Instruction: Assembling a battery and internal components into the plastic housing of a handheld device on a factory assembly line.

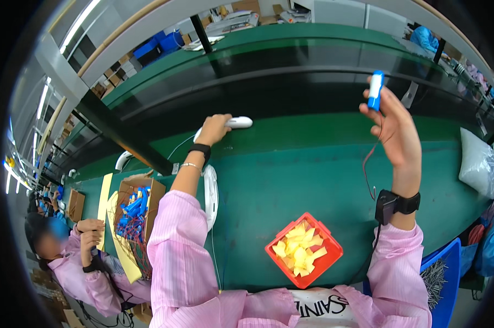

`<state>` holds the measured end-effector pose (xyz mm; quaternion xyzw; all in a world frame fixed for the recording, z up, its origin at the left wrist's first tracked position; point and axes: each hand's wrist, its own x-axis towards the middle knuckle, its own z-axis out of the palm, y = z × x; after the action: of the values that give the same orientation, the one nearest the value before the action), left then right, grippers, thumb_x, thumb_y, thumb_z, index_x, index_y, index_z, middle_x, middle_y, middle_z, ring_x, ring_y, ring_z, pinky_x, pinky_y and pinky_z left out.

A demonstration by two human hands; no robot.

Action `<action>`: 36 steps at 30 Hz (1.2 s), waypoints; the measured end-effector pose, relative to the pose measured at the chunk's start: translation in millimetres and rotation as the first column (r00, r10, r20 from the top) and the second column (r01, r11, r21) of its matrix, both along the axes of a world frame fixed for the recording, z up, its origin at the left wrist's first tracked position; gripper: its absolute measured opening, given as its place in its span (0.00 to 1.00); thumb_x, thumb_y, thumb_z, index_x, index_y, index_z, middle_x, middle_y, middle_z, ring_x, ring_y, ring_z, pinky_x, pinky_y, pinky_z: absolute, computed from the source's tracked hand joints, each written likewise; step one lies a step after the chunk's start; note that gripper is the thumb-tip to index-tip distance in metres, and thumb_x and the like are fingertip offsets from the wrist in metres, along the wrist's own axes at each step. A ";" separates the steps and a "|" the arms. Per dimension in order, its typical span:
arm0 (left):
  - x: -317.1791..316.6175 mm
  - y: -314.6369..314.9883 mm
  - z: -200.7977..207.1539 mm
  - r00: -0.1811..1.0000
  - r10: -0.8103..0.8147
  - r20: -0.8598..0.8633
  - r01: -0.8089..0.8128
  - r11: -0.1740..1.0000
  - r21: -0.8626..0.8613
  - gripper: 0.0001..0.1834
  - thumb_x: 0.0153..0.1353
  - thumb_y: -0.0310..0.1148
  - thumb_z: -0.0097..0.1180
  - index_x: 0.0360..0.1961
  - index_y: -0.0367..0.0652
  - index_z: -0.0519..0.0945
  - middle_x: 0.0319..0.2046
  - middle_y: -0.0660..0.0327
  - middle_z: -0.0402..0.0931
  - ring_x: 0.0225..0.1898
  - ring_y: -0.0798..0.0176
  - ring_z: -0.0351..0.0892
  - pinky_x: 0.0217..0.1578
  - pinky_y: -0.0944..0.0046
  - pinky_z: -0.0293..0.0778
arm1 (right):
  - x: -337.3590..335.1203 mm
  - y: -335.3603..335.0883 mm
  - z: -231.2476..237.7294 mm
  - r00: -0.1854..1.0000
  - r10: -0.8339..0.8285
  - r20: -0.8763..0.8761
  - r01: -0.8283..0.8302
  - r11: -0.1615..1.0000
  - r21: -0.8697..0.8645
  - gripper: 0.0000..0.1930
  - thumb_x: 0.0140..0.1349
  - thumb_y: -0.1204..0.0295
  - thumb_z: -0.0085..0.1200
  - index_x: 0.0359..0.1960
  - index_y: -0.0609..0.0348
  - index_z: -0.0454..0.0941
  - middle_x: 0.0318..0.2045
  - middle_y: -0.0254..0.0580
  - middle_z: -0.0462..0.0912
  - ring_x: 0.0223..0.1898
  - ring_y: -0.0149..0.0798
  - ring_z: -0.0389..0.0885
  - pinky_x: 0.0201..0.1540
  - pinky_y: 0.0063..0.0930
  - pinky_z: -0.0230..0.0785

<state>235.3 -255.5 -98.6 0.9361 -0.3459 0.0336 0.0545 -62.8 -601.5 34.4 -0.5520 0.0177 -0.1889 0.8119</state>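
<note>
My right hand (396,123) is raised at the right and pinches a small blue battery (375,92) with a white label. Its thin red and black wires (365,161) dangle beside my wrist. Across the table, my left hand (215,129) is closed round a curved white plastic housing (240,122), whose right end sticks out past my fingers. Nearer me lies a second long white housing (211,197) with a thin cable. A red tray (329,261) holding yellow pieces of paper or tape (299,249) sits in front of me.
A cardboard box (157,192) of wired blue batteries (136,210) stands left, beside yellow strips (105,202). A dark post (126,131) rises there. A co-worker (77,262) sits at the left. Right are a clear plastic bag (477,164) and a blue bin (449,284) of metal parts.
</note>
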 end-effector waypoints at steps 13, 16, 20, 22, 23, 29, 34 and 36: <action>-118.8 -62.5 91.6 0.301 -0.938 -0.171 -0.675 -0.083 -0.733 0.31 0.68 0.55 0.49 0.53 0.34 0.68 0.29 0.64 0.62 0.31 0.66 0.62 0.48 0.58 0.66 | 21.5 79.3 -12.0 0.985 0.169 0.037 -0.164 0.980 -0.113 0.27 0.65 0.73 0.57 0.65 0.67 0.65 0.45 0.43 0.77 0.42 0.39 0.84 0.47 0.29 0.77; -148.9 -77.1 103.6 0.406 -0.894 -0.189 -0.660 -0.143 -0.738 0.33 0.70 0.54 0.45 0.60 0.33 0.66 0.33 0.61 0.69 0.32 0.65 0.69 0.47 0.57 0.69 | 21.7 106.1 -8.0 0.969 0.241 0.062 -0.232 0.965 -0.121 0.27 0.63 0.76 0.59 0.63 0.67 0.68 0.42 0.42 0.78 0.38 0.33 0.83 0.39 0.24 0.78; -184.1 -84.9 109.6 0.473 -0.854 -0.216 -0.608 -0.139 -0.782 0.35 0.71 0.56 0.39 0.68 0.40 0.59 0.53 0.54 0.73 0.52 0.57 0.74 0.53 0.55 0.72 | 20.9 131.8 -14.8 0.976 0.213 0.049 -0.200 0.960 -0.196 0.22 0.59 0.77 0.63 0.56 0.64 0.76 0.37 0.40 0.80 0.35 0.25 0.80 0.33 0.21 0.76; -194.1 -89.7 111.2 0.494 -0.845 -0.206 -0.566 -0.133 -0.813 0.34 0.73 0.55 0.33 0.70 0.42 0.56 0.55 0.52 0.72 0.53 0.58 0.74 0.52 0.54 0.74 | 21.2 138.0 -21.4 0.984 0.160 0.078 -0.137 0.961 -0.242 0.20 0.59 0.76 0.64 0.53 0.65 0.78 0.35 0.40 0.81 0.34 0.25 0.80 0.34 0.21 0.76; -198.5 -90.3 111.0 0.497 -0.841 -0.213 -0.560 -0.123 -0.819 0.34 0.73 0.55 0.32 0.70 0.43 0.56 0.55 0.52 0.71 0.54 0.58 0.74 0.52 0.54 0.74 | 20.1 139.9 -21.9 0.990 0.128 0.068 -0.105 0.957 -0.272 0.20 0.58 0.77 0.64 0.53 0.66 0.78 0.36 0.40 0.82 0.35 0.26 0.80 0.35 0.21 0.77; -211.2 -98.5 106.8 0.549 -0.807 -0.218 -0.547 -0.150 -0.823 0.32 0.74 0.55 0.30 0.71 0.46 0.54 0.56 0.51 0.70 0.55 0.56 0.73 0.53 0.53 0.73 | 22.4 140.5 -29.5 0.986 -0.037 0.161 0.103 0.899 -0.425 0.17 0.56 0.78 0.64 0.48 0.68 0.79 0.37 0.43 0.84 0.37 0.30 0.83 0.39 0.22 0.78; -215.5 -97.5 102.7 0.564 -0.795 -0.223 -0.545 -0.156 -0.824 0.32 0.74 0.56 0.29 0.64 0.40 0.61 0.55 0.53 0.71 0.54 0.59 0.73 0.54 0.56 0.71 | 24.4 145.1 -34.0 0.952 -0.106 0.288 0.236 0.851 -0.469 0.13 0.55 0.78 0.64 0.43 0.66 0.82 0.34 0.43 0.83 0.31 0.33 0.84 0.35 0.23 0.77; -218.9 -96.6 102.1 0.567 -0.790 -0.232 -0.570 -0.173 -0.804 0.32 0.74 0.56 0.29 0.63 0.40 0.62 0.54 0.53 0.72 0.53 0.60 0.73 0.54 0.56 0.71 | 19.9 144.2 -32.2 0.966 -0.087 0.242 0.207 0.822 -0.531 0.12 0.56 0.78 0.64 0.43 0.65 0.83 0.34 0.41 0.82 0.35 0.33 0.83 0.37 0.24 0.77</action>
<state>16.4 -352.1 3.5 0.3631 -0.2215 -0.1503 0.8925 -43.0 -457.3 2.2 -0.7369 -0.0792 -0.3046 0.5982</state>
